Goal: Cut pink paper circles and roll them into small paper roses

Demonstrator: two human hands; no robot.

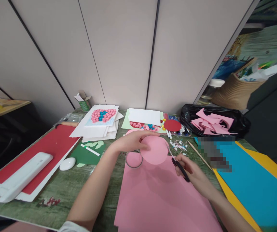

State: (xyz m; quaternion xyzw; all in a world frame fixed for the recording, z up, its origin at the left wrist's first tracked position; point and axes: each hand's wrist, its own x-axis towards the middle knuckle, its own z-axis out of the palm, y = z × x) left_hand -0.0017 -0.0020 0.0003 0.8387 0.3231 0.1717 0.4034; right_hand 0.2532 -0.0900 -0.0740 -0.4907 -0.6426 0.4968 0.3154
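My left hand (135, 140) grips a pink paper circle (156, 150) at its left side, thumb on the front and fingers behind. In my right hand (186, 167) is a pair of scissors (182, 169) with black handles. The blades point up and left, touching the right edge of the circle. Beneath both hands lie large sheets of pink paper (162, 199). A round clear ring-shaped object (134, 159), perhaps a glass or lid, rests on the pink sheet's upper left corner, just below my left wrist.
A black plastic bag (242, 124) holds pink paper scraps (212, 121). Blue paper (256, 180) lies right, with a wooden stick (199, 155) beside it. Left are a white mouse (67, 164), a long white device (23, 177), red paper (63, 141) and a decorated picture (103, 115).
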